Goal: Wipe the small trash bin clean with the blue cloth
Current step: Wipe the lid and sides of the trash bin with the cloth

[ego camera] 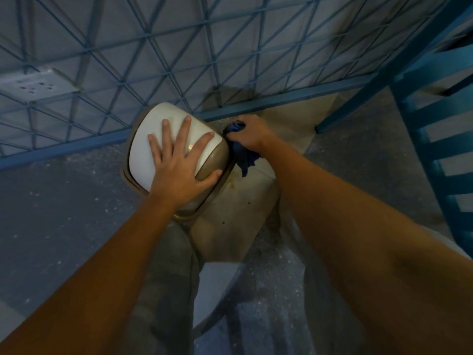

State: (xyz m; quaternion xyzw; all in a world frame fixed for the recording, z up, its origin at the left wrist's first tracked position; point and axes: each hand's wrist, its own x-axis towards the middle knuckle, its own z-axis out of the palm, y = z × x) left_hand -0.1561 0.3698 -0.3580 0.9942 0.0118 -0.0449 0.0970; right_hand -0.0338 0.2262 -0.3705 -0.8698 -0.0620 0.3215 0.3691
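Gripping a bunched blue cloth [242,147], the right hand [249,137] presses it against the side of a small trash bin [217,155], fingers curled tight around the fabric. Just left of that grip, the left hand [179,165] lies flat with fingers spread on the bin's white lid [151,134], beside a blue wire fence [128,60]

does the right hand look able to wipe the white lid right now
Probably only its edges: the left hand lies spread flat over the lid, while the right hand grips the cloth beside it.
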